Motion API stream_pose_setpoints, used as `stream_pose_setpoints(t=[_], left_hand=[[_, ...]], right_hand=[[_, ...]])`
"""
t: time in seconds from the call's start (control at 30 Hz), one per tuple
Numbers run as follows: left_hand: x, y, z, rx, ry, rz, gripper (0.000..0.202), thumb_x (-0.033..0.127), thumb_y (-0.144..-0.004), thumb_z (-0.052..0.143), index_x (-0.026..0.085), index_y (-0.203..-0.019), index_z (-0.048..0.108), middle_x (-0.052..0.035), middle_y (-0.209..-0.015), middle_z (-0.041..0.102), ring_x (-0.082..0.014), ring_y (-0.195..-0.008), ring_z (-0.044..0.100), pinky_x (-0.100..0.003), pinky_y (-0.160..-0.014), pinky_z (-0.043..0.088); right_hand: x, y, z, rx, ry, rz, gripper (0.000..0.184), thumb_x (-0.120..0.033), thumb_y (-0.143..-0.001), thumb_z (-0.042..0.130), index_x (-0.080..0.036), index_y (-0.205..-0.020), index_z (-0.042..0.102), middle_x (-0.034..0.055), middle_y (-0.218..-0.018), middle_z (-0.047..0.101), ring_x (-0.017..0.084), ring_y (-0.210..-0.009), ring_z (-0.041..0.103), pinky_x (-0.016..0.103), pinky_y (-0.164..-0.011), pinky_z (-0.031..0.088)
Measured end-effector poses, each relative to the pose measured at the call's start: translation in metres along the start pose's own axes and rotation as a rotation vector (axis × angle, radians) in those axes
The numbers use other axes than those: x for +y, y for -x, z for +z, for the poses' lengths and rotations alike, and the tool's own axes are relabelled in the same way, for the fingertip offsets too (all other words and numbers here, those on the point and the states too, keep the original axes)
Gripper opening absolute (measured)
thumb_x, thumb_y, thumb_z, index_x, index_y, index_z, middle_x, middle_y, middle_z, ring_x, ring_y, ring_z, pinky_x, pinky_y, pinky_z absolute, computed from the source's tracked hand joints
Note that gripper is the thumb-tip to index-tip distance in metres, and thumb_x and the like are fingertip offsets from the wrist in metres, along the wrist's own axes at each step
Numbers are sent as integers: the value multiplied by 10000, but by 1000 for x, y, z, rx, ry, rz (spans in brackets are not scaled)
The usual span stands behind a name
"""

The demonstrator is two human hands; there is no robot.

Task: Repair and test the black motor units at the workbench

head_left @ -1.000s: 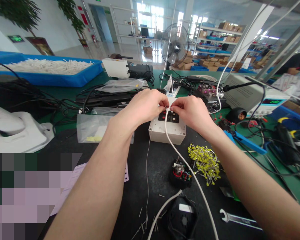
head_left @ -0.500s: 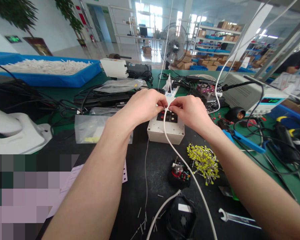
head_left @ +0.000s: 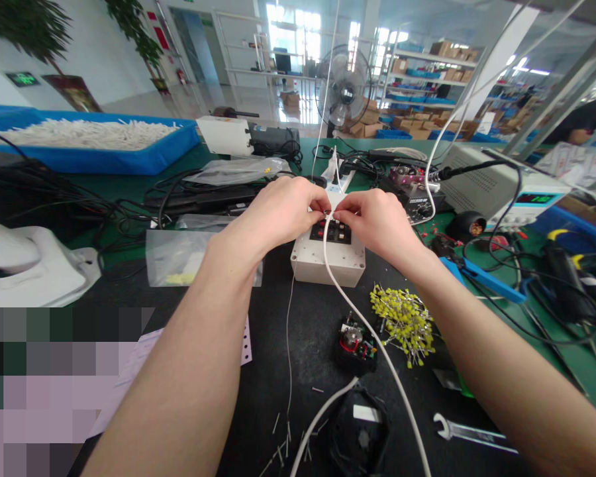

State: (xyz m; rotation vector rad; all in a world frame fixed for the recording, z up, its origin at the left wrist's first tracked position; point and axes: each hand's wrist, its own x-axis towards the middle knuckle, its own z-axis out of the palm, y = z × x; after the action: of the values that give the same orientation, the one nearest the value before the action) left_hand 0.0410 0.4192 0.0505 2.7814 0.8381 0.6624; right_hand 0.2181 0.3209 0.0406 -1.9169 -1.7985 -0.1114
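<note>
Both hands meet over a pale box (head_left: 328,266) with a black terminal panel (head_left: 338,233) on top. My left hand (head_left: 298,205) has its thumb and index finger pinched together at the end of a white cable (head_left: 385,354). From the other side, my right hand (head_left: 372,215) pinches that same end, its fingertips almost touching the left ones. The fine wires at the tip are mostly covered by the fingers. The cable runs from the box down toward me. Below the box lie an opened round device with a circuit board (head_left: 357,341) and a black housing (head_left: 360,434).
Yellow-headed leaded components (head_left: 404,324) are heaped right of the box. A wrench (head_left: 471,434), blue-handled pliers (head_left: 481,278) and a bench power supply (head_left: 501,182) are at the right. Plastic bags (head_left: 179,258) and a blue tray (head_left: 144,159) of white pieces stand left.
The hands keep almost the same pinch at the cable end. The whole view has shifted very slightly; nothing is visibly taken up or let go.
</note>
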Motion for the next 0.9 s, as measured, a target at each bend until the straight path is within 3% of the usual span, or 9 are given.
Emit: stream_pose_setpoints(t=[0.9], left_hand=[[-4, -1, 2, 13, -13, 18, 200, 227, -848, 683, 277, -974, 830, -36, -938, 822, -239, -841, 740, -328, -684, 462]], right_hand=[[-2, 1, -1, 6, -9, 0, 99, -226, -967, 752, -270, -977, 841, 42, -908, 768, 255, -885, 714, 338, -733, 441]])
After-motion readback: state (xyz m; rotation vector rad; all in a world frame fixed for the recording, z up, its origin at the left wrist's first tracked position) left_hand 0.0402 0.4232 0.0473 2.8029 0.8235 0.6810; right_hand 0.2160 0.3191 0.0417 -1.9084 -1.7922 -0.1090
